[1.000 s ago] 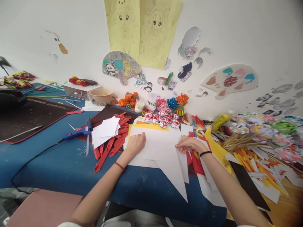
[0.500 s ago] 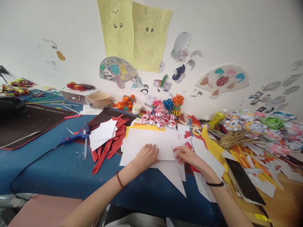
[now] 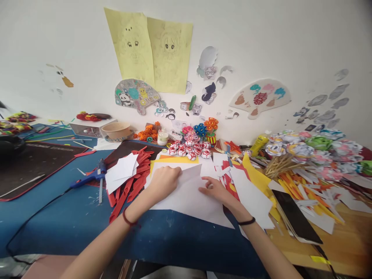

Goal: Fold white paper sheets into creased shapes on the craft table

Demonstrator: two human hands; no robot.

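Note:
A large white paper sheet lies on the blue table cover in front of me, over a yellow sheet. My left hand grips the sheet's upper left part and lifts a fold of it up. My right hand presses flat on the sheet's right side, fingers spread. Red paper strips with small white paper pieces on top lie just left of my left hand.
A blue glue gun with a black cord lies at the left, by a black mat. Small paper flowers and a bowl stand by the wall. Paper scraps, wooden sticks and a black notebook crowd the right.
My left hand shifted left and took hold of the white sheet, raising a fold. My right hand slid slightly left on the paper. The view drifted right.

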